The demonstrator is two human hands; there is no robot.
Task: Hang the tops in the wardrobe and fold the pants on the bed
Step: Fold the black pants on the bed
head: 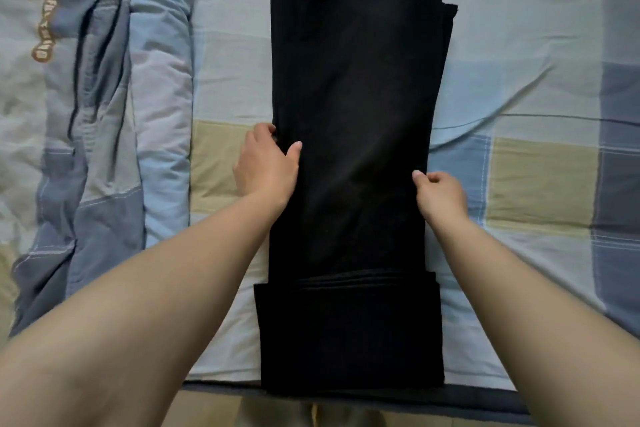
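Pants [353, 135] lie lengthwise on bed [519, 184], near end already folded over; left hand [265, 170] and right hand [438, 194] pinch opposite edges. Further folds remain; tops unseen.

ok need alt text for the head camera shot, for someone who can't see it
Seen from above, black pants lie lengthwise on a checked bed sheet, near end already folded over. The left hand and right hand each grip a side edge about midway along. A rumpled blue quilt lies to the left.
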